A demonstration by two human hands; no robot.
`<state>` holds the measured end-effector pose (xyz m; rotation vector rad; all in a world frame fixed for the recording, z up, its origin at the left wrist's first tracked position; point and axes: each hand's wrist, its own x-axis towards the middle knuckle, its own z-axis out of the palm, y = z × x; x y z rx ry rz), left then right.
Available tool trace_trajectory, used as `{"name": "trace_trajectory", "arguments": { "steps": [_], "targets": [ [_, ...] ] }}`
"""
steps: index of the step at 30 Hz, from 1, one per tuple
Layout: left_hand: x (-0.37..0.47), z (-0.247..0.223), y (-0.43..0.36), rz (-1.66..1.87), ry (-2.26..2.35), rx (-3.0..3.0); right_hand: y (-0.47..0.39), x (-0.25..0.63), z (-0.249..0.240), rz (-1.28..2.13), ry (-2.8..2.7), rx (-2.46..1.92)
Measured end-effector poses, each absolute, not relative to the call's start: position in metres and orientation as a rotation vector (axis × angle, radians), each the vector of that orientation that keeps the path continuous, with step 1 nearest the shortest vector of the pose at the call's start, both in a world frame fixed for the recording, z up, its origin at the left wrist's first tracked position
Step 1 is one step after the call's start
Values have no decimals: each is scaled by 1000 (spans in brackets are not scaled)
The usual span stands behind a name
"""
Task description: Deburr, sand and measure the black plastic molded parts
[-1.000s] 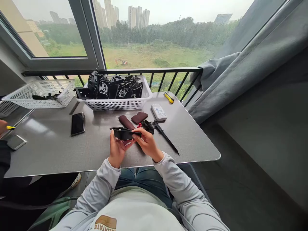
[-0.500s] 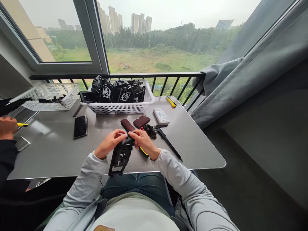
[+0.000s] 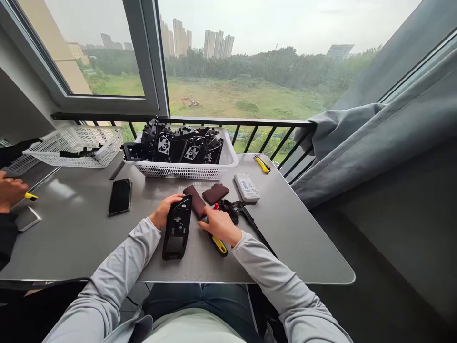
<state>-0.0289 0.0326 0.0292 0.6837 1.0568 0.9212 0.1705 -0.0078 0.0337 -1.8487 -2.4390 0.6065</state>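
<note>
A black plastic panel [image 3: 177, 224] with cut-outs stands tilted over the table in front of me. My left hand [image 3: 163, 210] is closed on its upper left edge. To the right of the panel, apart from it, my right hand [image 3: 220, 223] has its thumb and forefinger separated, with nothing visible between them. Beneath that hand lies a yellow and black tool handle [image 3: 219, 246], its far part covered by the hand. Just beyond the fingers are a long dark red-brown pad [image 3: 194, 200] and a second folded one [image 3: 215, 194]. Black calipers [image 3: 255, 224] lie beside my right wrist.
A white basket [image 3: 178, 170] heaped with black parts stands at the back, another basket [image 3: 103, 159] left of it. A phone [image 3: 120, 196], a white box [image 3: 247, 187] and a yellow cutter [image 3: 262, 164] lie around. At far left, a co-worker's hand [image 3: 10, 190] holds something yellow.
My right hand has let go of the panel and moved right and down over the yellow handle. The panel has turned in my left hand, showing a different face.
</note>
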Motion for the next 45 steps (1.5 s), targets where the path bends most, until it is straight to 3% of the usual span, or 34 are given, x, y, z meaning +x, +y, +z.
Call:
{"name": "trace_trajectory", "arguments": {
  "steps": [26, 31, 39, 45],
  "targets": [
    [-32, 4, 28, 759, 1059, 694, -27, 171, 18, 747, -2251, -1942],
    [-35, 5, 28, 751, 1071, 672, -26, 181, 18, 1086, -2141, -1727],
    [-48, 25, 33, 877, 1009, 587, -29, 195, 18, 2063, -1463, -1165],
    [-50, 32, 28, 861, 954, 641, -27, 192, 26, 2006, -1198, -913]
  ]
}}
